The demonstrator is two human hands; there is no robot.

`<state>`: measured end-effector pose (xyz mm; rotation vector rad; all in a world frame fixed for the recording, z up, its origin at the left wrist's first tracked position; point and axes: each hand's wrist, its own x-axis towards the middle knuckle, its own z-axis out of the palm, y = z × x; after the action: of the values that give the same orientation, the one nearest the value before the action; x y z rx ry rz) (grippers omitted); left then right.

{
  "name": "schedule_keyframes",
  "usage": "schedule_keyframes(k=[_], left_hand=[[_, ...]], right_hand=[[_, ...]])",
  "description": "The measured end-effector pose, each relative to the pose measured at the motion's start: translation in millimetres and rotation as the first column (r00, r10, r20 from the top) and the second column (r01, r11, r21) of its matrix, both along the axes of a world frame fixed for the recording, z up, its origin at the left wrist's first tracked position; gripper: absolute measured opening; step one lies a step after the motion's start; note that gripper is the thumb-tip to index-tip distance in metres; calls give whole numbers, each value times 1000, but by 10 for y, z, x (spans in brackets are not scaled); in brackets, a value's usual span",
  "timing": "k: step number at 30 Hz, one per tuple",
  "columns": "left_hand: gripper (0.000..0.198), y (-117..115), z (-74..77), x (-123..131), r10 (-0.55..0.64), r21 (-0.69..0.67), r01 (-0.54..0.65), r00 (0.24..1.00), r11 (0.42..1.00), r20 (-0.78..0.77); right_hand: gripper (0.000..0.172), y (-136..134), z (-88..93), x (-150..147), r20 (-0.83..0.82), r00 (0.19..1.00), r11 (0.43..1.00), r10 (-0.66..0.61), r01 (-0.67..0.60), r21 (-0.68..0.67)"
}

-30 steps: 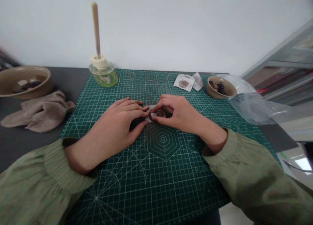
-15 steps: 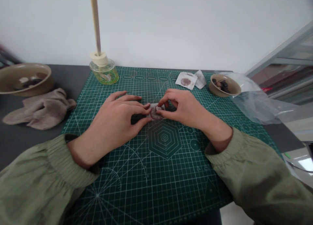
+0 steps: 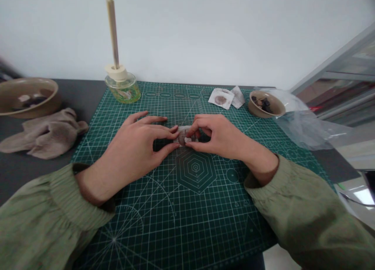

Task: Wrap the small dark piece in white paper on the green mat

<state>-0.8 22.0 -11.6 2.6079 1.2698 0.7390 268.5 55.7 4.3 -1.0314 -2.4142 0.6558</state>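
Between my hands a small white paper (image 3: 182,138) with a round brown print lies on the green cutting mat (image 3: 152,231). My left hand (image 3: 137,139) holds the paper's left edge between thumb and forefinger; its other fingers stretch out over the mat. Over the right part of the paper is my right hand (image 3: 215,133), thumb and forefinger pinched on a small whitish lump (image 3: 187,140) that touches the print. The fingers partly cover this lump, and its kind cannot be made out.
At the back left stands a reed diffuser (image 3: 123,88). A brown bowl (image 3: 48,100) and a crumpled grey-brown cloth (image 3: 49,133) are on the left. White papers with brown prints (image 3: 221,98), a small bowl of dark pieces (image 3: 271,110) and a clear plastic bag (image 3: 310,129) lie back right.
The right fingers and the whitish lump have shifted slightly left and toward me over the print. The left hand keeps its hold on the paper's edge. The whole view has moved a little.
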Motion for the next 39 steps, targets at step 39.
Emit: schedule_keyframes(k=[39], left_hand=[[25, -124, 361, 126, 235, -557, 224, 736, 800, 634]], right_hand=[[27, -178, 108, -64, -138, 965, 973, -225, 213, -92]])
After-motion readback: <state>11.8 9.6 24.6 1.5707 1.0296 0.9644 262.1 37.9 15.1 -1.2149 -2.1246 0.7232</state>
